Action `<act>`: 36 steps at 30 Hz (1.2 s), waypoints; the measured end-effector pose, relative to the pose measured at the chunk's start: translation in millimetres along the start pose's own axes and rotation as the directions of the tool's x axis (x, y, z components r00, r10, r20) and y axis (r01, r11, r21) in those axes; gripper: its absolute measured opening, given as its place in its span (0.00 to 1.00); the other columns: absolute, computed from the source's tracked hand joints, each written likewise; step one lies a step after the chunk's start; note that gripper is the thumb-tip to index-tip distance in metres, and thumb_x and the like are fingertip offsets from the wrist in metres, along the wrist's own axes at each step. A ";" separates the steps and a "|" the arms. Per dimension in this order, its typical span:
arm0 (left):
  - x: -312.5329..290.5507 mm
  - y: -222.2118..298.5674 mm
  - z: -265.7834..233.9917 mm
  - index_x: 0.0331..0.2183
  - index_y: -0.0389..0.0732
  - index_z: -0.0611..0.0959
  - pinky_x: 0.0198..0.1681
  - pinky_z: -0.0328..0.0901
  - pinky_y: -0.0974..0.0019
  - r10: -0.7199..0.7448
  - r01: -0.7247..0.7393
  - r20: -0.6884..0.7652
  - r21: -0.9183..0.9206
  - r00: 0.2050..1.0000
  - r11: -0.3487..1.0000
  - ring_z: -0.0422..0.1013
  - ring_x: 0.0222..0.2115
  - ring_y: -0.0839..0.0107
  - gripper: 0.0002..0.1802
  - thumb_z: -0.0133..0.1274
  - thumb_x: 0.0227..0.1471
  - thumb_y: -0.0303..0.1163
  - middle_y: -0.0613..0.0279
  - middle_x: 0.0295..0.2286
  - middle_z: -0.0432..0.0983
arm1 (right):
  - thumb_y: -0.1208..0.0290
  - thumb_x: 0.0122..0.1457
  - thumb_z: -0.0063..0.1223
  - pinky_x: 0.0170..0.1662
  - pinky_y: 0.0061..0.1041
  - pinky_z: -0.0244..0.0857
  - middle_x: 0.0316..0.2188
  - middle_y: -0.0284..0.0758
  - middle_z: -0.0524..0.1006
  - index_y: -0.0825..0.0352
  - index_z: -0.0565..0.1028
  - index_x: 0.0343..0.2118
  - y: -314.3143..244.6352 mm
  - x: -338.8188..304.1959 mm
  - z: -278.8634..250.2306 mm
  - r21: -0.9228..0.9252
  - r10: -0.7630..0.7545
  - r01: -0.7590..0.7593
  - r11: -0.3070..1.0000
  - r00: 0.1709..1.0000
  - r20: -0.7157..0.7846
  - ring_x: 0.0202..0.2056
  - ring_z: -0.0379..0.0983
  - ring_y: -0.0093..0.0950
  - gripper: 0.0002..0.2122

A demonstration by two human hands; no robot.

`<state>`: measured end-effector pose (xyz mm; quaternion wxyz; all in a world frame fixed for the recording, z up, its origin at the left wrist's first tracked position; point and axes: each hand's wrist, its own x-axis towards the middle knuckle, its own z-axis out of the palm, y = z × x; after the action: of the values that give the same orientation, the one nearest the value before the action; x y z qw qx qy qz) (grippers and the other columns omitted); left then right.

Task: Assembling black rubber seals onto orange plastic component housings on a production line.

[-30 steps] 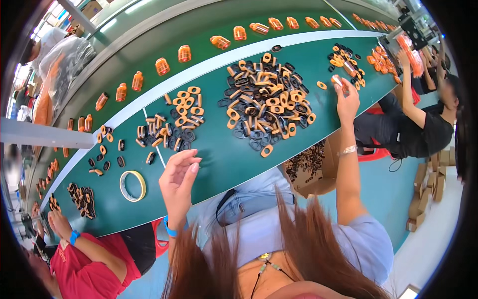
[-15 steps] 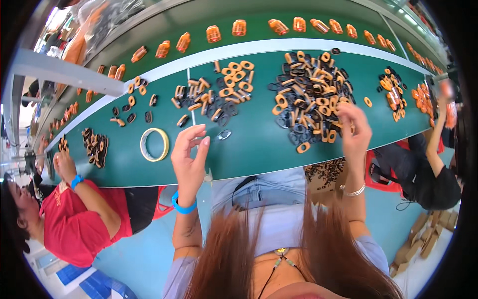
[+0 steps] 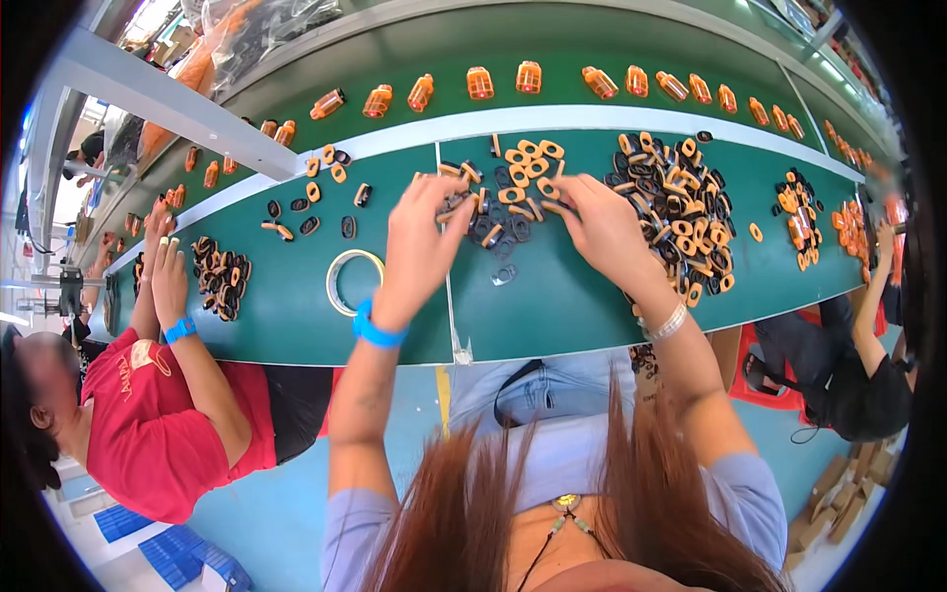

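Observation:
My left hand reaches over the left side of a small pile of tan and black oval rings. Its fingers and thumb are apart, with several rings at the fingertips. On the opposite side of that pile is my right hand, thumb and fingers parted around the edge rings. Whether either hand touches a ring is hard to see. A clear-looking ring lies alone just below the pile. To the right of my right hand spreads a much larger heap of the same rings.
A tape roll lies left of my left forearm. Orange bottle-shaped pieces line the green belt beyond the white rail. A co-worker in red sits at left, beside another ring pile. A person in black works at right.
Both hands have moved forward to the small pile, my right hand leaving the large heap leftward. The view has shifted, so the table contents sit farther right. The co-worker's hands have moved too.

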<state>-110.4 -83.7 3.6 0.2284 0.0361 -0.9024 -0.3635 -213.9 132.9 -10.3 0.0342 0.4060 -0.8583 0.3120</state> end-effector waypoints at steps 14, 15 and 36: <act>172.7 -92.6 100.8 0.42 0.36 0.75 0.43 0.67 0.50 -0.130 0.047 0.142 0.479 0.981 0.877 0.70 0.40 0.43 0.23 0.58 0.48 0.42 0.38 0.36 0.72 | 0.83 0.48 0.57 0.41 0.29 0.66 0.33 0.37 0.71 0.69 0.73 0.37 -13.1 -57.9 -18.5 0.035 -0.074 0.068 0.997 0.969 0.234 0.37 0.70 0.34 0.12; 175.6 -101.6 99.4 0.44 0.36 0.74 0.43 0.67 0.49 -0.160 0.096 0.099 0.466 0.982 0.880 0.70 0.40 0.43 0.25 0.58 0.48 0.41 0.38 0.37 0.72 | 0.83 0.48 0.57 0.41 0.29 0.66 0.33 0.37 0.71 0.69 0.73 0.37 -12.8 -56.3 -18.8 0.036 -0.068 0.061 0.997 0.969 0.236 0.37 0.70 0.34 0.12; -73.4 71.0 18.1 0.58 0.38 0.61 0.45 0.67 0.63 -0.073 0.369 0.373 -0.928 0.925 -0.057 0.71 0.43 0.60 0.29 0.40 0.63 0.45 0.44 0.46 0.69 | 0.72 0.58 0.55 0.49 0.30 0.65 0.43 0.41 0.73 0.73 0.71 0.48 -58.1 -64.1 -66.5 0.817 0.045 0.010 0.577 0.998 -0.044 0.45 0.72 0.30 0.16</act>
<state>-45.7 -3.1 11.6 0.0272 -0.0283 -0.3727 -0.9271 -142.3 186.1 52.6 -0.1338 0.3583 -0.6212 0.6840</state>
